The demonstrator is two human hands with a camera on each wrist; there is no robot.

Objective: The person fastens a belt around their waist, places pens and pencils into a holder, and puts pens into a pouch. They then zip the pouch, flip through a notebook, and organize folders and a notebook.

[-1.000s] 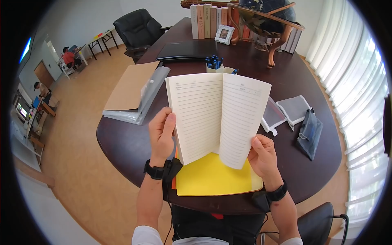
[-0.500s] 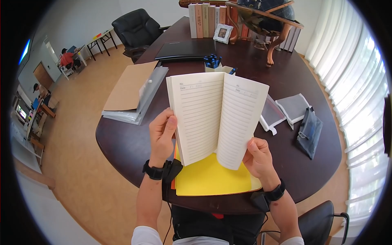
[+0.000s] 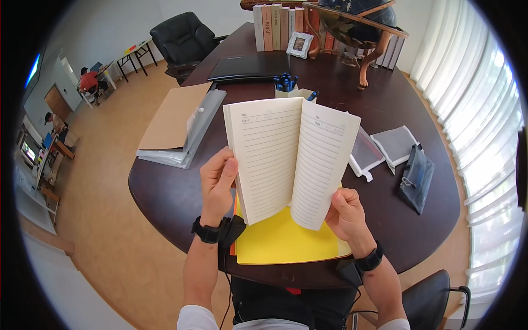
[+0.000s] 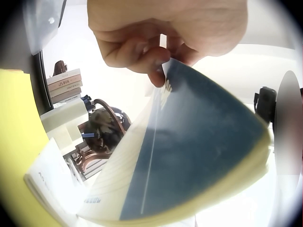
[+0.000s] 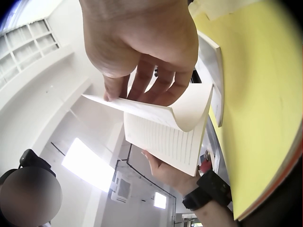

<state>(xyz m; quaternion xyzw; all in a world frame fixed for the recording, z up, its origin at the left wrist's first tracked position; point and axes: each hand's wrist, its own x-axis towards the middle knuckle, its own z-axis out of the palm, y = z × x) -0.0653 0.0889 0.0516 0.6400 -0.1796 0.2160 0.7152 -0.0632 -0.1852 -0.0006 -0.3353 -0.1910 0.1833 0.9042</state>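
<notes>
A notebook [image 3: 267, 159] with lined cream pages is held up spread apart above the desk. My left hand [image 3: 218, 181] grips its left edge, thumb on the page and fingers behind. In the left wrist view the dark blue cover [image 4: 203, 137] shows on its outer side. My right hand [image 3: 347, 217] pinches the lower right edge of the right-hand page, which bows in the right wrist view. Below the notebook lies a yellow folder [image 3: 286, 245], partly hidden by it, with an orange edge showing beneath on the left.
On the dark desk [image 3: 170, 192], clear document folders topped with brown card [image 3: 176, 118] lie left. Mesh pouches [image 3: 393, 146] and a dark clear case [image 3: 416, 179] lie right. Behind stand a pen holder [image 3: 287, 91], a black laptop-like slab [image 3: 250, 69], books and a globe [image 3: 357, 25].
My right hand has shifted slightly left and down, bringing the right-hand page inward so it stands narrower and more curved. The left hand keeps its grip almost in place.
</notes>
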